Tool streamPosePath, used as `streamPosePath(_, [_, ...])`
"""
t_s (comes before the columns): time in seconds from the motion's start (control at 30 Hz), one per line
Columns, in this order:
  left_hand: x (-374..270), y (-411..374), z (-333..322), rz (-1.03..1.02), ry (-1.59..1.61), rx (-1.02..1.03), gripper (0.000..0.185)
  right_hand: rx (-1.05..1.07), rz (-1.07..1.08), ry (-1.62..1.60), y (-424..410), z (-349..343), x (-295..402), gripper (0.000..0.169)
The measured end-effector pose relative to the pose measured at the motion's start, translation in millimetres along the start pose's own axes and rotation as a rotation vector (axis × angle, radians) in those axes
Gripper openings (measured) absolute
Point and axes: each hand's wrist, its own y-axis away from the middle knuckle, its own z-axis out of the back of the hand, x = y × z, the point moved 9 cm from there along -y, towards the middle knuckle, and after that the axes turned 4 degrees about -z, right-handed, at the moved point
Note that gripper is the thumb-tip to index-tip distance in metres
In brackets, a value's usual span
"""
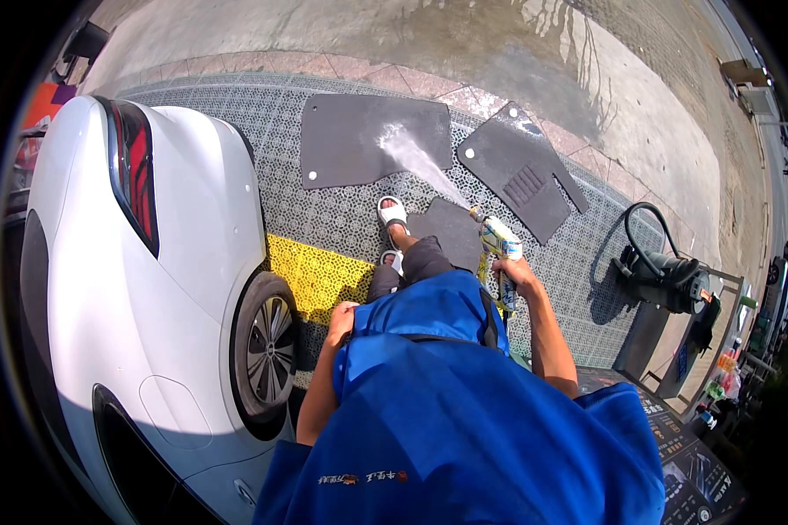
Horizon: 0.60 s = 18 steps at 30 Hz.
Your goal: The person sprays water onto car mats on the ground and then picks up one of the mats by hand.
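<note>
My right hand point(513, 272) grips the handle of a pressure-washer spray gun point(499, 239) wrapped in patterned covering. A white jet of water point(420, 161) leaves its nozzle and strikes a grey car floor mat point(361, 138) that lies flat. To the right lies a second floor mat point(522, 170), with a ribbed heel pad and white round spots. Partly behind my leg and the gun is a third mat point(450, 226). My left hand point(343, 320) rests by my hip against the blue apron point(427, 312); its fingers are partly hidden, so whether it holds the cloth is unclear.
A white car point(190, 262) stands close on my left, its rear wheel point(269, 348) near my arm. Underfoot is grey plastic grating point(341, 210) with a yellow section point(315, 269). A vacuum-like machine with a black hose point(670, 282) stands at right. Wet concrete point(486, 52) lies beyond.
</note>
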Motion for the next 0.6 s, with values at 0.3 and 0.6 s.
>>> streamPosePath(0.3, [6.7, -8.7, -6.8, 0.003, 0.034, 0.029, 0.02, -0.063, -0.101, 0.037, 7.3, 19.4, -16.1, 0.014])
streamPosePath(0.6, [8.2, -11.9, -8.4, -0.023, 0.106, 0.027, 0.02, -0.04, -0.079, 0.133, -6.0, 23.2, -14.6, 0.01])
